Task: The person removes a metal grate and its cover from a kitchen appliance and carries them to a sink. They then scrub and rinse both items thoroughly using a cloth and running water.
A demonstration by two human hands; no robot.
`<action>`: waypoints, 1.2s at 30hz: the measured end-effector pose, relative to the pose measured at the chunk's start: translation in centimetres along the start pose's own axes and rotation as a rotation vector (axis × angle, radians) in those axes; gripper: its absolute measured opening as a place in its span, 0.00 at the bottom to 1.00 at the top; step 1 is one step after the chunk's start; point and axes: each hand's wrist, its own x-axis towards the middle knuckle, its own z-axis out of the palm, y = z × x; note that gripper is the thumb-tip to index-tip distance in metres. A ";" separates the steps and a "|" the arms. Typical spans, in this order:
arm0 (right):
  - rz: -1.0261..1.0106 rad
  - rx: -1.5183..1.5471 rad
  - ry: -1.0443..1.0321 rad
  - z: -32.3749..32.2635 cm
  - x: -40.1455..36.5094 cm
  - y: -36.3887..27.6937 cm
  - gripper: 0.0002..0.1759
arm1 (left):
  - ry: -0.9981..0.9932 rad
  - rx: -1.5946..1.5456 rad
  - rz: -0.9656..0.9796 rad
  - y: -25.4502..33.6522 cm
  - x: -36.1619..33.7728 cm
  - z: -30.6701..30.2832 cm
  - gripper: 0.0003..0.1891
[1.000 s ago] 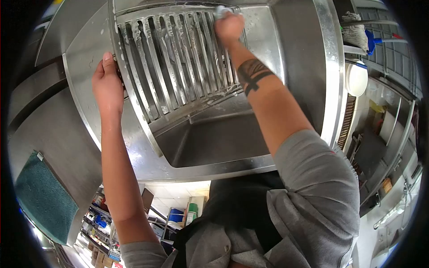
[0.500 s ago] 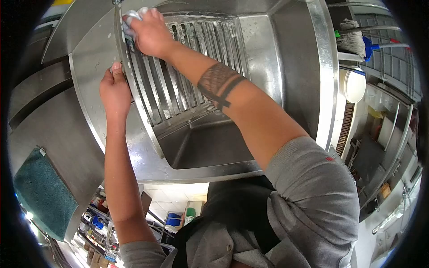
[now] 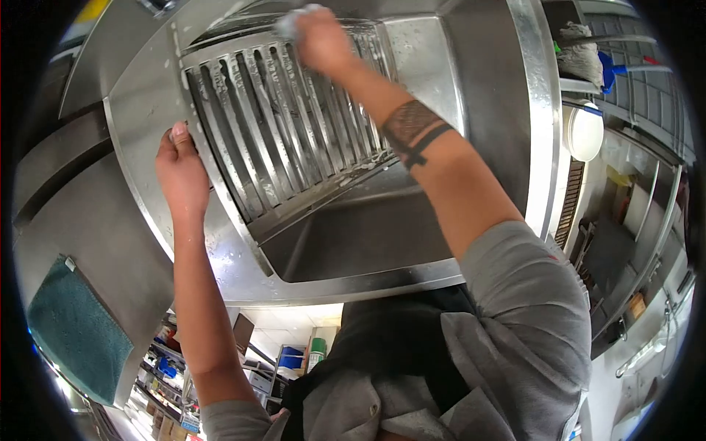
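A slatted metal baffle filter [image 3: 273, 140], wet and streaked with suds, leans at an angle over the sink [image 3: 382, 220]. At the filter's left edge is my left hand [image 3: 184, 176], its fingers closed around the frame and the thumb on top. My right hand [image 3: 325, 42] is over the far part of the slats, closed on a soapy grey-white scrubber [image 3: 287, 26]. Motion blurs both this hand and the scrubber, so the scrubber's exact kind does not show.
A green cloth [image 3: 77, 327] lies on the metal counter [image 3: 95, 220] to the left. On the right, a mop head [image 3: 581, 55] and a white bucket [image 3: 585, 134] stand beyond the sink's raised rim. A tap base [image 3: 158, 6] shows at the top left.
My right hand has moved right with the scrubber, from the filter's far left corner to the middle of its far side. The filter has shifted slightly left, and my left hand slightly down.
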 end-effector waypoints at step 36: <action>0.475 -0.153 -1.077 -21.2 -23.2 1.4 0.22 | -0.099 -0.064 -0.180 0.9 -0.2 -0.8 0.25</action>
